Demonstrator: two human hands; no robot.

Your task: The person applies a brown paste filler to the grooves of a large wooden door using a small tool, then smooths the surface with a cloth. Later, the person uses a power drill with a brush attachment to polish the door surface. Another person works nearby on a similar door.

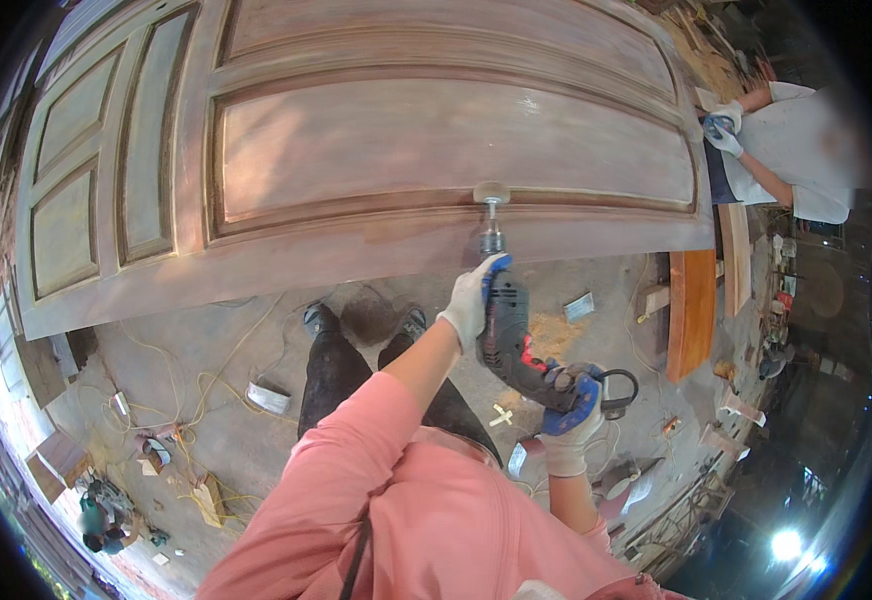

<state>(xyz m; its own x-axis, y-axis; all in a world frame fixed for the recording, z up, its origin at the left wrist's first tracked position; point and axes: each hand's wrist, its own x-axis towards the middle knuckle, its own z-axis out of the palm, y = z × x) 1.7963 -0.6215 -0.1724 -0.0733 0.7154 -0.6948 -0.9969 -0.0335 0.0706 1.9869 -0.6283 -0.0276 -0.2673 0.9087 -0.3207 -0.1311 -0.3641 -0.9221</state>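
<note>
A dark power drill (504, 325) with a red trigger is held in both my gloved hands. My left hand (467, 302), in a white glove with blue on the palm side, wraps round the front of its body behind the chuck. My right hand (574, 410), gloved the same way, closes on the rear handle. From the chuck a shaft carries a pale round sanding pad (492, 191). It lies against the moulding at the lower edge of a long recessed panel in a large wooden panelled door (376, 240); whether it spins, I cannot tell.
A co-worker (796, 150) at the door's right end holds a blue tool in gloved hands. An orange-brown board (691, 310) stands below them. Yellow cords (201, 395), wood pieces and scraps lie about the floor. Another person (106, 520) is at lower left.
</note>
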